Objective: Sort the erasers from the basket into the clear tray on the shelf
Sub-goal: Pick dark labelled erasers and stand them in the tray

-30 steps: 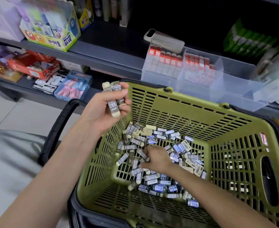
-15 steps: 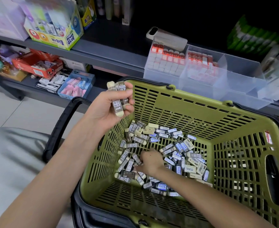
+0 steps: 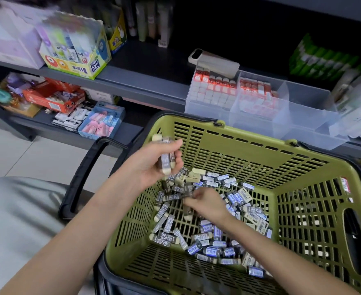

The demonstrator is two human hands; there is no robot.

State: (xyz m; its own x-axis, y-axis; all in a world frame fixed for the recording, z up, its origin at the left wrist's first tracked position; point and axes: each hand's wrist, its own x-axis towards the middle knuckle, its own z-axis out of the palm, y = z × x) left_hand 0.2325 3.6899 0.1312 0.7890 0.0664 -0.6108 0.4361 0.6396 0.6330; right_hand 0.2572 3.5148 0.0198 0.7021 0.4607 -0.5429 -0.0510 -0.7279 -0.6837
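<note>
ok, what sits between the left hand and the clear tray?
Head view: only the slotted far wall of the basket separates the left hand, gripping erasers, from the clear tray.

Left hand [image 3: 151, 167] lower, nearer right hand [image 3: 207, 204]

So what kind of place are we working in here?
Most likely a stationery shop aisle: dark shelving carries a Power Glue display box and a clear tray of red-sleeved erasers, and a green shopping basket holds loose erasers.
</note>
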